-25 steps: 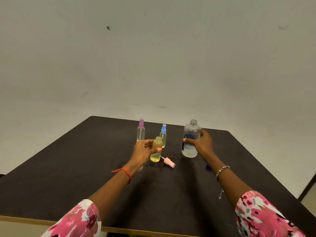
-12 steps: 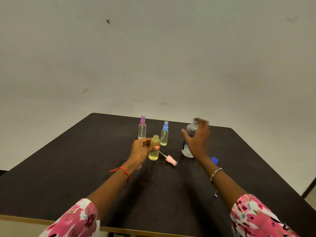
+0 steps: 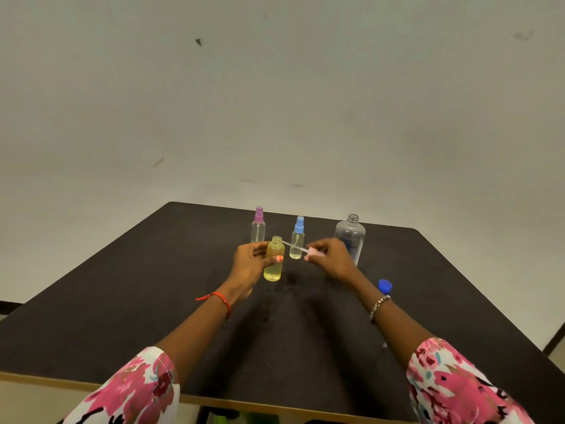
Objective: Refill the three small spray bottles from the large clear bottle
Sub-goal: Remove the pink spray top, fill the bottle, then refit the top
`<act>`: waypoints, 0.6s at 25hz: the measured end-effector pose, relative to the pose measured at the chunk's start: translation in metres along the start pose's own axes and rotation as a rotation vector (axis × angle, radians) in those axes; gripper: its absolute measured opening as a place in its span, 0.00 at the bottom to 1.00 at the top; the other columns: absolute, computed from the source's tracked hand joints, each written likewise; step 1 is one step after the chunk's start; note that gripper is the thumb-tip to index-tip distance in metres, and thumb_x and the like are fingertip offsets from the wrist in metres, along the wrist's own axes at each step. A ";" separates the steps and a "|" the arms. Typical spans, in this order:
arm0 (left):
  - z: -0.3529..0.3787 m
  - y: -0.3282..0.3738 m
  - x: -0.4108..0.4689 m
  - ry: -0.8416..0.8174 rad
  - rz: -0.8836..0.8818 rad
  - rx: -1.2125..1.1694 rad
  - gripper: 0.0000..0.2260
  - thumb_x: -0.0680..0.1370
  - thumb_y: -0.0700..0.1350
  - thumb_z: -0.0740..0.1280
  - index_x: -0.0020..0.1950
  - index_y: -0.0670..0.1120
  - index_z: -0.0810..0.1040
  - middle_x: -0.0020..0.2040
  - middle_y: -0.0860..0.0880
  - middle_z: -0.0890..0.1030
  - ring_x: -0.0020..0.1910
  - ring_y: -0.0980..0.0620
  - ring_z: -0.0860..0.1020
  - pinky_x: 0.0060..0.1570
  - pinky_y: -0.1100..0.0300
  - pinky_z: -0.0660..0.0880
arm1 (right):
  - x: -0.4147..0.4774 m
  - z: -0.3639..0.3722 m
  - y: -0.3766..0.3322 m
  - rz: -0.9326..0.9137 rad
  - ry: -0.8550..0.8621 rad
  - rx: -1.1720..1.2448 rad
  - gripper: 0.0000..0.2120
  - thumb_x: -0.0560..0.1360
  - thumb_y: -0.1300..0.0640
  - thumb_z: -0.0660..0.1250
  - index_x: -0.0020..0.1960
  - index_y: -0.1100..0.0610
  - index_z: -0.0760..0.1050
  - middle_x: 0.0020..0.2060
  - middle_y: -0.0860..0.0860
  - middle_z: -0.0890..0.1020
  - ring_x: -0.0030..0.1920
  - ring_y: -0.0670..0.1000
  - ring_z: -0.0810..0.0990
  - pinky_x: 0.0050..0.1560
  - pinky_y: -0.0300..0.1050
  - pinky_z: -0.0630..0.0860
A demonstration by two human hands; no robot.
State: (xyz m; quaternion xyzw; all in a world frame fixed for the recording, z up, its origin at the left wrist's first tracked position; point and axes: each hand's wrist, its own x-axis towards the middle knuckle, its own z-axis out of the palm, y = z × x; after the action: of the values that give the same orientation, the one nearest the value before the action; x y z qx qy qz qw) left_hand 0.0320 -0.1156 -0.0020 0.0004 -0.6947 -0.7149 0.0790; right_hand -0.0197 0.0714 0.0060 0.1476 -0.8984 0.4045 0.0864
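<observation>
My left hand (image 3: 249,264) grips the small yellow bottle (image 3: 274,266), which stands uncapped on the dark table (image 3: 137,301) and holds yellowish liquid. My right hand (image 3: 331,260) pinches the pink spray cap (image 3: 315,253) just right of it, with the cap's thin tube slanting up towards the yellow bottle's mouth. Behind stand a small bottle with a purple cap (image 3: 258,224) and a small bottle with a blue cap (image 3: 297,238). The large clear bottle (image 3: 351,235) stands open at the back right, apart from both hands.
A blue screw cap (image 3: 385,285) lies on the table beside my right wrist. A pale wall rises behind the table's far edge. The table's wooden front edge (image 3: 91,382) runs across the bottom of the view.
My right hand let go of the large bottle, moved left and picked the pink spray cap up off the table. My left hand kept hold of the yellow bottle.
</observation>
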 end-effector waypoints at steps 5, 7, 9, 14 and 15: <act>0.002 0.005 -0.005 0.011 -0.017 0.022 0.21 0.68 0.32 0.71 0.61 0.35 0.75 0.58 0.38 0.79 0.58 0.44 0.78 0.62 0.50 0.74 | 0.003 -0.047 -0.047 0.017 0.107 0.365 0.13 0.65 0.63 0.75 0.48 0.64 0.78 0.35 0.52 0.80 0.30 0.47 0.75 0.27 0.35 0.71; 0.005 0.008 -0.007 0.009 -0.014 0.019 0.21 0.68 0.32 0.71 0.61 0.35 0.75 0.58 0.38 0.79 0.58 0.44 0.78 0.62 0.50 0.74 | 0.002 -0.060 -0.058 -0.031 0.062 0.352 0.12 0.66 0.65 0.74 0.49 0.63 0.79 0.40 0.49 0.80 0.36 0.46 0.76 0.32 0.34 0.72; 0.007 0.009 -0.008 0.002 -0.014 0.021 0.21 0.69 0.33 0.71 0.61 0.36 0.75 0.59 0.39 0.79 0.58 0.46 0.77 0.62 0.51 0.73 | 0.002 -0.067 -0.064 -0.060 0.009 0.352 0.13 0.67 0.67 0.72 0.51 0.64 0.79 0.43 0.49 0.80 0.39 0.44 0.77 0.34 0.32 0.73; 0.011 0.012 -0.012 -0.012 -0.008 0.034 0.21 0.69 0.33 0.71 0.61 0.36 0.75 0.59 0.40 0.79 0.57 0.49 0.77 0.59 0.56 0.73 | 0.004 -0.073 -0.075 -0.114 -0.041 0.269 0.08 0.72 0.64 0.67 0.50 0.66 0.78 0.44 0.53 0.80 0.36 0.46 0.74 0.31 0.30 0.71; 0.011 0.012 -0.013 -0.011 -0.006 0.036 0.21 0.69 0.33 0.71 0.61 0.36 0.75 0.59 0.40 0.79 0.57 0.48 0.77 0.60 0.55 0.73 | 0.004 -0.074 -0.076 -0.123 -0.029 0.273 0.08 0.73 0.63 0.67 0.50 0.65 0.78 0.42 0.53 0.80 0.36 0.47 0.73 0.32 0.32 0.71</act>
State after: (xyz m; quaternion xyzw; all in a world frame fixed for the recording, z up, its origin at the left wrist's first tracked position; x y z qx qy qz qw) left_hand 0.0448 -0.1033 0.0090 0.0001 -0.7078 -0.7027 0.0730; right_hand 0.0045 0.0780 0.1090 0.2185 -0.8256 0.5146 0.0769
